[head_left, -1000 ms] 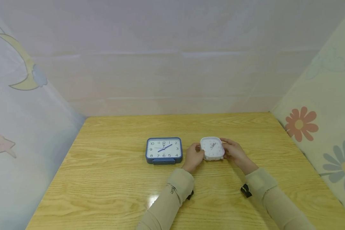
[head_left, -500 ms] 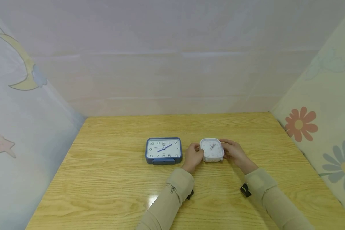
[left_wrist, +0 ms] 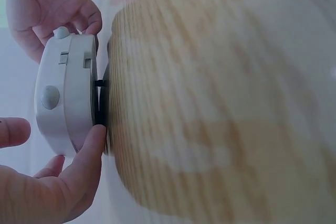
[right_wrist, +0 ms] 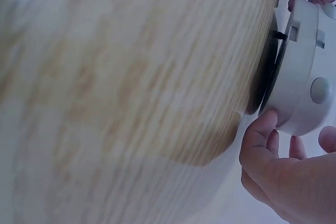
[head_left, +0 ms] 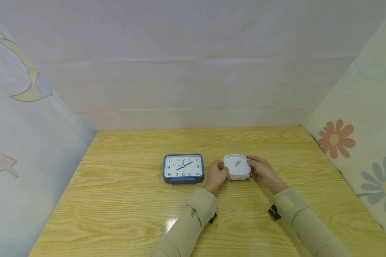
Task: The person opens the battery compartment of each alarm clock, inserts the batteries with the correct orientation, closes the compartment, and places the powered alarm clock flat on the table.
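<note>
A small white alarm clock (head_left: 237, 167) lies face up between both hands, right of the table's middle. Its left side is gripped by my left hand (head_left: 216, 176), with the thumb at the near corner. My right hand (head_left: 263, 172) holds the opposite side, fingers bent around the edge. In the left wrist view, two round feet and a slot show on the clock's (left_wrist: 79, 98) casing, and a small black knob (left_wrist: 100, 83) sticks out of its back, close over the tabletop. The right wrist view shows right fingertips (right_wrist: 268, 120) at the back rim.
A larger blue rectangular clock (head_left: 183, 168) lies face up just left of my left hand. The wooden table (head_left: 132, 214) meets a pale cloth wall (head_left: 193, 92) at the back. Patterned cloth walls stand at both sides.
The white clock has tipped slightly and sits a touch nearer to me than one second ago. Both hands stay at its sides; the blue clock has not moved.
</note>
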The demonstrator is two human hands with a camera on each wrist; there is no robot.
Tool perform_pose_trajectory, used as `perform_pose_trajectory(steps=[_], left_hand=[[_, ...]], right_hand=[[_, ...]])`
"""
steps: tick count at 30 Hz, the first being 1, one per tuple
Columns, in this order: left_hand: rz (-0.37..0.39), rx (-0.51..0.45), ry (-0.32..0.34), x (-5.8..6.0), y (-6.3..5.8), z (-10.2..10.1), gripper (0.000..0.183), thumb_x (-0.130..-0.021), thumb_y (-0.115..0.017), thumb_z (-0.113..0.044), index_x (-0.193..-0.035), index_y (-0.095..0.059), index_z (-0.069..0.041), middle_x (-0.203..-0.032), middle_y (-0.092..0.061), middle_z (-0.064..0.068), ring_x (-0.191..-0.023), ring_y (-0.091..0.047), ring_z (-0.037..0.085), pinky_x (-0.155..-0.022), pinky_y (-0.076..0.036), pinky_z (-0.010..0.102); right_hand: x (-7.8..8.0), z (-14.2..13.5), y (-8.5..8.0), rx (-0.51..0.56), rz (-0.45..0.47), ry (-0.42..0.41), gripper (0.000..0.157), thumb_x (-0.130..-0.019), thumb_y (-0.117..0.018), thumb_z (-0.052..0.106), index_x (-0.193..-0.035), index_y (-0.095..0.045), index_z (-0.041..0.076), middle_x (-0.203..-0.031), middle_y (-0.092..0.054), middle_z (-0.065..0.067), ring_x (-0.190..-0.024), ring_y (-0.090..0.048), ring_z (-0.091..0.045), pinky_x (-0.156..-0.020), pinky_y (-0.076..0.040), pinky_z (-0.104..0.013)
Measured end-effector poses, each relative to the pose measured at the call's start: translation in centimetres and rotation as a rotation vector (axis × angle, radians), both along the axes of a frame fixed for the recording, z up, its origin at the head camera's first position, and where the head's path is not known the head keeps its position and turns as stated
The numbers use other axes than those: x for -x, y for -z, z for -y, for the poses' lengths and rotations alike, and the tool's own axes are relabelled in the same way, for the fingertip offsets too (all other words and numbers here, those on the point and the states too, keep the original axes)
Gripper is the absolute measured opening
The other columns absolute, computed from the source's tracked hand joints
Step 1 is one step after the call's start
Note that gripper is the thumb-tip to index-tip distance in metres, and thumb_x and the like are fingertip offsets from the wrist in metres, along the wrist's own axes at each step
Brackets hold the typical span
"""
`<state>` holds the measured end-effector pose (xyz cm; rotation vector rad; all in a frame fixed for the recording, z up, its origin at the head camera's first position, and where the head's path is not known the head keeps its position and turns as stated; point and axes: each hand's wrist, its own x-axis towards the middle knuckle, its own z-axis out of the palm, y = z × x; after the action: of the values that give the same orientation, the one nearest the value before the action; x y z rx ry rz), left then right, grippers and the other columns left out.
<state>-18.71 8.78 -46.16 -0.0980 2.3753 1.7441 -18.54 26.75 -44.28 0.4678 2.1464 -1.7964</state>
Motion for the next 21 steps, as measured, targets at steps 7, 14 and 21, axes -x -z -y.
perform_pose_trajectory(steps=[7,14,21], left_hand=[[0.019,0.004,0.012,0.03,0.0,0.08,0.031,-0.081,-0.057,-0.008,-0.111,-0.058,-0.001,-0.088,-0.056,0.003,-0.08,-0.051,0.014,-0.066,-0.044,0.024],[-0.015,0.01,-0.004,-0.04,-0.12,0.18,0.034,-0.082,-0.056,-0.008,-0.115,-0.056,0.001,-0.096,-0.058,0.008,-0.088,-0.054,0.019,-0.075,-0.047,0.032],[-0.242,0.061,-0.03,0.02,-0.88,0.76,0.016,-0.079,-0.056,-0.003,-0.093,-0.062,0.002,-0.076,-0.055,0.005,-0.068,-0.05,0.013,-0.06,-0.043,0.024]], right_hand=[[0.09,0.03,0.09,0.003,-0.001,0.008,0.049,-0.096,-0.043,0.02,-0.138,-0.031,-0.003,-0.096,-0.056,0.004,-0.076,-0.051,-0.005,-0.068,-0.046,-0.025],[-0.02,0.18,-0.1,-0.004,-0.02,0.036,0.049,-0.096,-0.043,0.021,-0.137,-0.032,-0.005,-0.118,-0.05,-0.015,-0.082,-0.051,-0.006,-0.07,-0.046,-0.025],[-0.54,0.42,-0.56,-0.334,-0.27,0.036,0.037,-0.093,-0.051,0.018,-0.12,-0.053,-0.007,-0.116,-0.054,-0.023,-0.092,-0.051,-0.02,-0.076,-0.045,-0.031]])
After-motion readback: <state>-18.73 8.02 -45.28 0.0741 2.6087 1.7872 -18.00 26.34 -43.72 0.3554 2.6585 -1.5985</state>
